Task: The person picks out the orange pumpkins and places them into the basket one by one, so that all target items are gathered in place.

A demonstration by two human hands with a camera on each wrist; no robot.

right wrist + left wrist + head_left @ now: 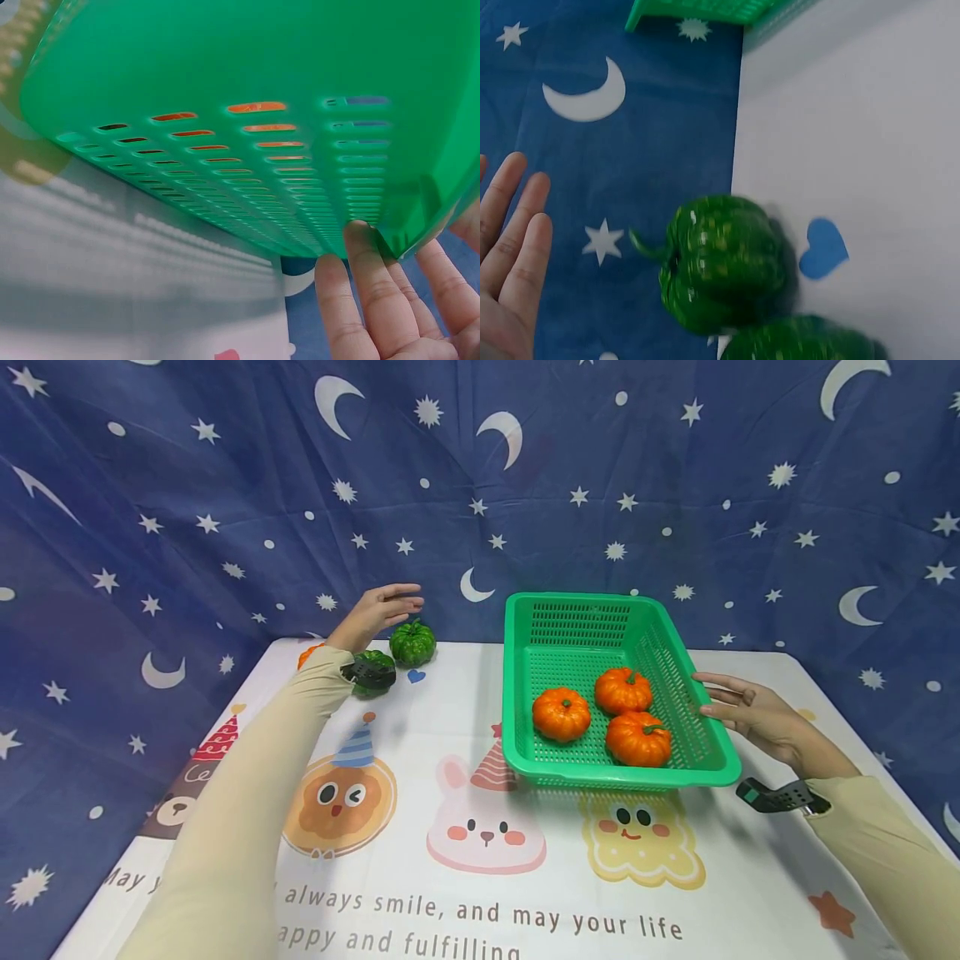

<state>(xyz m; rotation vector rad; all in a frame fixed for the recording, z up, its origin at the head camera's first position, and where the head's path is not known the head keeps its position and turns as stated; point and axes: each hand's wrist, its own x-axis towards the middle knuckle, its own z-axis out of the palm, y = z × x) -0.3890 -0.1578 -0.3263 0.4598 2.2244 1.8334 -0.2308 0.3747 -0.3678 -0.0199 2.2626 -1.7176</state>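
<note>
My left hand (378, 610) is raised at the back left, its fingers extended and holding nothing. Close beneath it sits a shiny green bell pepper (412, 643) with a curled stem. A second green bell pepper (802, 341) touches it or nearly so; the wrist strap partly covers this one in the head view. My right hand (757, 718) touches the right side of a green plastic basket (622, 777); in the right wrist view its fingertips (360, 232) meet the outer wall below the rim. Inside the basket lie three small orange pumpkins (561, 714).
Part of another orange object (307, 655) shows behind the left wrist, mostly hidden. The white tablecloth (405, 885) carries printed cartoon figures and lettering. A dark blue curtain (465, 468) with moons and stars hangs along the table's back edge.
</note>
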